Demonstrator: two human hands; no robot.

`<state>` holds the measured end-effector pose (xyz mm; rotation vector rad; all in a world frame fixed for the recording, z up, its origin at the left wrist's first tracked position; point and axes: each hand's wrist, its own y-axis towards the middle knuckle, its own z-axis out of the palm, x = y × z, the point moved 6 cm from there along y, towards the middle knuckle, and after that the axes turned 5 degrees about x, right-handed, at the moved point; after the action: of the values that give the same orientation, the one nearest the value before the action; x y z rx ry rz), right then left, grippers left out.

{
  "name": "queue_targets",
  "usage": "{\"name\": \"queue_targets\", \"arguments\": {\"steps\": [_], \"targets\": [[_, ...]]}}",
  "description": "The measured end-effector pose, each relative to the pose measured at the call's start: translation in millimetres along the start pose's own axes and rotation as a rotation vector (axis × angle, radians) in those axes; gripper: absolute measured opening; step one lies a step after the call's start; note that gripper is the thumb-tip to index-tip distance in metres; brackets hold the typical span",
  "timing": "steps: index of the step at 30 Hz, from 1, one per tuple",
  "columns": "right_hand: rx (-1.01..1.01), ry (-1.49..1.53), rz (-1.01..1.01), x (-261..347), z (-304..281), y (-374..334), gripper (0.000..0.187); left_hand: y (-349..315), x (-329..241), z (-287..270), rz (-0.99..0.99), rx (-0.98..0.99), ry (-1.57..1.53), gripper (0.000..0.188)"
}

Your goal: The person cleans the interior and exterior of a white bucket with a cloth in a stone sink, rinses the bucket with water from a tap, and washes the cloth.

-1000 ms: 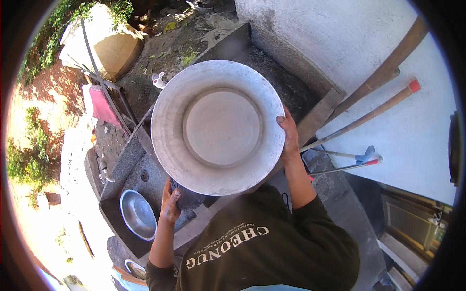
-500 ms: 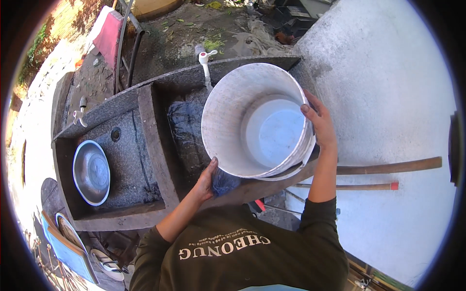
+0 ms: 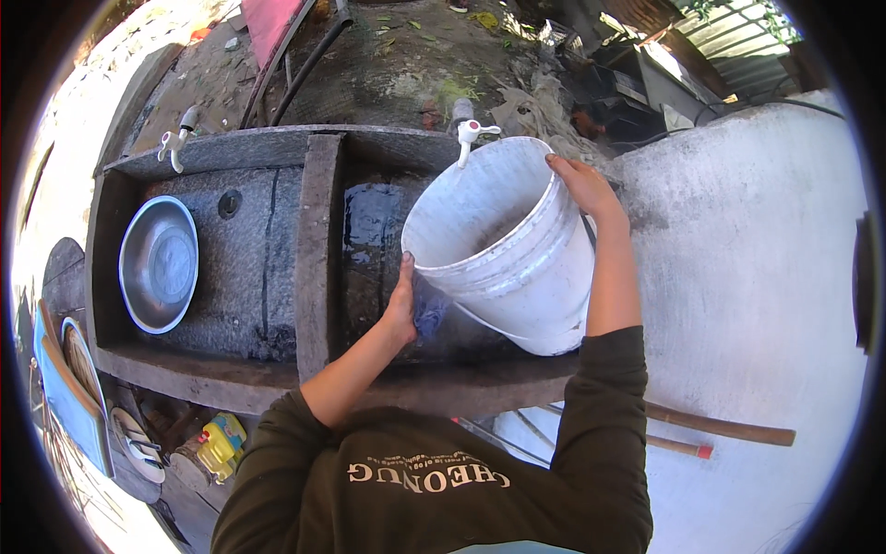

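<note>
A large white bucket leans over the right basin of a stone sink, its mouth tipped away from me toward a white tap. The tap's spout reaches the bucket's far rim; I cannot tell whether water runs into it. My right hand is closed on the right side of the rim, thumb on the edge. At the left side of the rim, my left hand grips with its thumb up, other fingers partly hidden. A bluish mesh-like scrubber shows beside that hand; whether the hand holds it is unclear.
A metal bowl rests in the left basin, near a drain hole. A stone divider separates the basins. Another white tap stands at the back left. A white wall bounds the right, with wooden handles against it.
The bucket has tipped, its mouth swinging away from me toward the tap and its base coming nearer. My right hand has moved farther away with the rim. The view has shifted too.
</note>
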<state>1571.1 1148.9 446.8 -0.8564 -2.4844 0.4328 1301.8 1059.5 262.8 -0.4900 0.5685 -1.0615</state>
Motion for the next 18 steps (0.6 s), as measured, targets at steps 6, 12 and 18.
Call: {"name": "queue_targets", "arguments": {"steps": [6, 12, 18], "targets": [[0.066, 0.311, 0.003, 12.1, 12.1, 12.4, 0.062, -14.2, -72.6, 15.2, 0.092, 0.015, 0.100, 0.077], [0.033, 0.302, 0.022, 3.3, 13.6, 8.0, 0.067, -12.3, -84.0, -8.0, 0.088, 0.082, 0.084, 0.063], [-0.034, 0.280, 0.016, -15.3, 22.9, 21.8, 0.069, -27.1, -88.3, -53.3, 0.219, 0.020, 0.043, 0.037]]}}
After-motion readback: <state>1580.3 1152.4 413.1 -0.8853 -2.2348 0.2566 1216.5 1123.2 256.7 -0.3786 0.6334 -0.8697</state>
